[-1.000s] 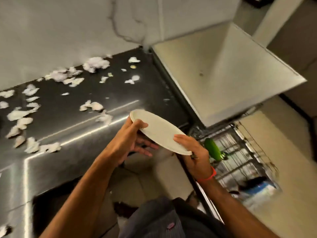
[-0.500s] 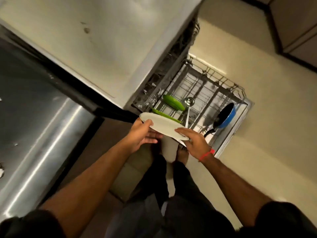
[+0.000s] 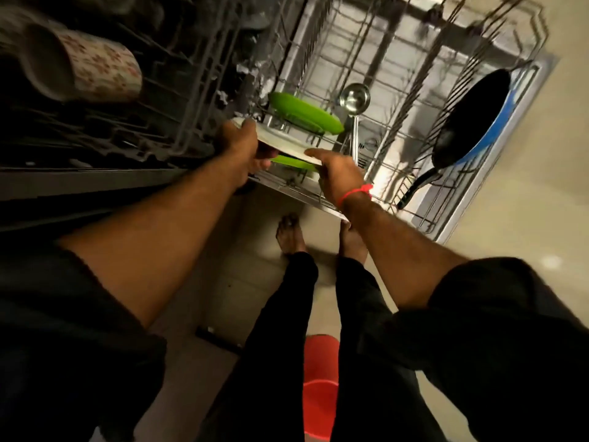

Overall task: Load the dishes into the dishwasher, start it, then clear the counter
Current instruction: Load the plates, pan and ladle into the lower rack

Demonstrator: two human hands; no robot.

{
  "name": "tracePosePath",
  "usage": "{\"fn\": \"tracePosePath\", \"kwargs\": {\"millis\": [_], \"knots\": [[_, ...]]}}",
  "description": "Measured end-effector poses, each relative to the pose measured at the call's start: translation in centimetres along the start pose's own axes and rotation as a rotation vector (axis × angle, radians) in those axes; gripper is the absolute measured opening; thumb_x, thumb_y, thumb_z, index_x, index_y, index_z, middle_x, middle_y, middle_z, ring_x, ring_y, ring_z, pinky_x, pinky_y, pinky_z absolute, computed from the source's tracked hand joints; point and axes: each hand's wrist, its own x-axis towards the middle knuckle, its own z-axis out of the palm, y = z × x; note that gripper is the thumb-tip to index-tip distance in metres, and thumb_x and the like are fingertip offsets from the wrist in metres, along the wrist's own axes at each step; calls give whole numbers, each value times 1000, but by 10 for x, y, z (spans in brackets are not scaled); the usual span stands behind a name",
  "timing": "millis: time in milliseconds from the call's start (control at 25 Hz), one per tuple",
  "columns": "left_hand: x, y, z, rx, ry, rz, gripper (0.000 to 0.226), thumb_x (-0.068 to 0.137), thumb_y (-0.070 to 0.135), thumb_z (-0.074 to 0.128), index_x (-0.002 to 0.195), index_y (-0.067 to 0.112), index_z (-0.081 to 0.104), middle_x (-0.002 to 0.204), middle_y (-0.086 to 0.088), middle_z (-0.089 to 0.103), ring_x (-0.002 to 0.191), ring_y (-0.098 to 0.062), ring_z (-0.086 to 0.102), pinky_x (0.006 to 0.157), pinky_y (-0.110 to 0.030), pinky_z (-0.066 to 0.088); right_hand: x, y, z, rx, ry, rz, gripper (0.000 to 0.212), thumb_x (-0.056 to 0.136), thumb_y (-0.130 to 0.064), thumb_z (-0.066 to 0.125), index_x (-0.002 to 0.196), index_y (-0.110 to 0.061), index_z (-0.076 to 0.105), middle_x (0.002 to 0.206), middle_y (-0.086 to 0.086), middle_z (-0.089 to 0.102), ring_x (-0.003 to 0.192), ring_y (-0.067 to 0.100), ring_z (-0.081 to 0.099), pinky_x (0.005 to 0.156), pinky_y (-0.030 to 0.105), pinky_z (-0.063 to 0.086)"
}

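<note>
White round plate (image 3: 280, 140) now down over lower wire rack (image 3: 398, 129), off the surface; left hand (image 3: 237, 141) and right hand (image 3: 338, 173) grip its edges. Slotting beside green plates (image 3: 306, 111) next.

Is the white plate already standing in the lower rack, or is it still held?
Held. Both hands grip the white plate by its rim, left hand and right hand, above the lower rack.
</note>
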Motion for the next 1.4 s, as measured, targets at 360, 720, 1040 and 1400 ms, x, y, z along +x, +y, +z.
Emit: {"fn": "tracePosePath", "kwargs": {"millis": [360,720,1040,1400], "knots": [[56,-10,23,101,4,-89,36,107,50,30,121,18,42,80,-8,64,34,-7,58,33,-15,40,39,26,7,-73,-224,77,80,75,14,54,145,-23,46,146,6,51,134,26,47,110,22,32],[-94,-48,-22,118,70,202,35,107,30,43,140,22,50,85,-1,70,37,-9,53,30,-18,38,-54,-46,-43,222,56,132,49,85,11,46,122,-13,66,123,8,66,118,23,61,104,18,38],[-270,-47,-151,8,403,621,22,106,28,48,116,26,67,90,10,73,56,-7,66,59,-28,55,-135,-243,-90,220,-199,-443,43,81,6,46,110,-14,70,96,-2,74,95,8,68,93,24,51],[-382,-113,-328,-370,939,636,21,104,31,51,116,27,68,102,6,73,79,-19,71,64,-26,56,-232,-450,-21,164,-542,-853,42,86,5,48,114,-19,67,94,-6,72,70,1,65,74,20,52]]}}
